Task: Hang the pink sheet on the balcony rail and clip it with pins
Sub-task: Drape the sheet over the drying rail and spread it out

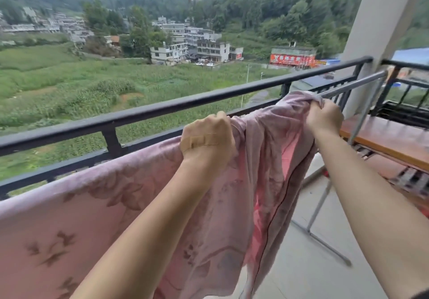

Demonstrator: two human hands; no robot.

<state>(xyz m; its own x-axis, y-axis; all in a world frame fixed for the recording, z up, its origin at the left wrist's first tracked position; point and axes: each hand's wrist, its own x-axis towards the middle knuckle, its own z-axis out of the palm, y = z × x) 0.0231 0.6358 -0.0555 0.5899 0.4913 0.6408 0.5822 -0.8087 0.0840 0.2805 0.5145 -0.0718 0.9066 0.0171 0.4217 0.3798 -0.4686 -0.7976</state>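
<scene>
A pink sheet (76, 208) with a faded flower print hangs over a grey metal drying bar (355, 82) just inside the black balcony rail (144, 112). It lies spread flat on the left and bunched in folds on the right. My left hand (207, 139), with a plaster on its back, grips the sheet's top edge at the middle. My right hand (323, 117) grips the bunched end where it meets the bare part of the bar. No pins are in view.
A white pillar (380, 33) stands at the right end of the rail. A brown wooden bench (392, 140) sits behind the drying rack's grey legs (322, 208). The tiled floor (308, 268) shows at lower right. Fields and buildings lie far below.
</scene>
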